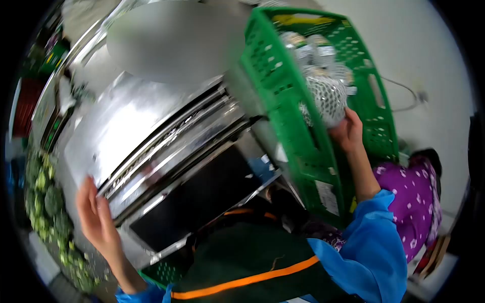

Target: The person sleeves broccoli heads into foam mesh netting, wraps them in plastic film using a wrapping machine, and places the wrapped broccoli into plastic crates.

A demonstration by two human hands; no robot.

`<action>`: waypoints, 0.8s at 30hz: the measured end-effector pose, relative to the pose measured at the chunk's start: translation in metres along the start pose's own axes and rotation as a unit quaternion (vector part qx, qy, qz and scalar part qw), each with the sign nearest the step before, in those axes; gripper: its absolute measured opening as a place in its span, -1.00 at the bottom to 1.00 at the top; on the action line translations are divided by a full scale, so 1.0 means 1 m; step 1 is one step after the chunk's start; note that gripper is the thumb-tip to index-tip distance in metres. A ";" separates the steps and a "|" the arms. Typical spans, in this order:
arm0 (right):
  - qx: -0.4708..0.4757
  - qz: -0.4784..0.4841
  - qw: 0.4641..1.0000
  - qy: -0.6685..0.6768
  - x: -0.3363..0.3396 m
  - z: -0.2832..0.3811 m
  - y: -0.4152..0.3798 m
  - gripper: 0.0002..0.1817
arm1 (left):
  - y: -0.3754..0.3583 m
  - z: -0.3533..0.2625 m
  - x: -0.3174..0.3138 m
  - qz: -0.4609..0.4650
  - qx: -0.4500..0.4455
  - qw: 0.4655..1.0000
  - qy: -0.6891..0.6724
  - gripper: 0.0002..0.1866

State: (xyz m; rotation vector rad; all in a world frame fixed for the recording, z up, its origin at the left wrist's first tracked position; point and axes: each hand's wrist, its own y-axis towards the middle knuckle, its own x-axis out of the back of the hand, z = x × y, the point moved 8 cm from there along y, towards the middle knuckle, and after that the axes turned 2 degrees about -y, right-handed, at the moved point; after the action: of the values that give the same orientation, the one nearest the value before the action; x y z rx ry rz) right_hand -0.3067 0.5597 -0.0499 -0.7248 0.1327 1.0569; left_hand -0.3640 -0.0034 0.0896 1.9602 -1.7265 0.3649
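My right hand (pixel 347 130) reaches into a tall green plastic crate (pixel 283 101). Its fingers are closed on the lower end of a pale bundle in white foam netting (pixel 326 98); what the netting wraps cannot be made out. Further up in the crate lie several similar wrapped packs (pixel 321 50) with white labels. My left hand (pixel 96 217) is empty, fingers apart, beside the near left corner of a shiny metal wrapping machine (pixel 172 166).
A bright metal work surface (pixel 111 131) extends behind the machine's rollers. Broccoli and other greens (pixel 53 202) line the left side. To the right are a purple flowered cloth (pixel 409 202) and a thin cable (pixel 404 91). A grey blurred patch covers the top.
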 end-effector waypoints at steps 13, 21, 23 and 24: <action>0.284 0.136 0.762 -0.566 -0.248 0.013 -0.002 -0.61 | 0.018 0.139 0.105 0.247 0.119 0.905 0.325 -0.62; -0.011 0.049 0.863 -0.502 -0.237 -0.063 0.081 -0.72 | 0.024 0.144 0.098 0.167 -0.008 0.933 0.318 -0.88; -0.031 0.012 0.892 -0.451 -0.235 -0.064 0.084 -0.82 | 0.022 0.139 0.095 0.177 -0.040 0.917 0.355 -0.89; -0.047 0.016 0.904 -0.424 -0.233 -0.067 0.085 -0.84 | 0.020 0.137 0.092 0.179 -0.068 0.899 0.394 -0.89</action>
State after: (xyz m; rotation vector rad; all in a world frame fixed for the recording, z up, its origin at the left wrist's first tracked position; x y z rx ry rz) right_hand -0.4796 0.3694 -0.0414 -0.2933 -0.6643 1.3344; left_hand -0.3858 -0.1550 0.0249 1.1228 -1.4743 0.9806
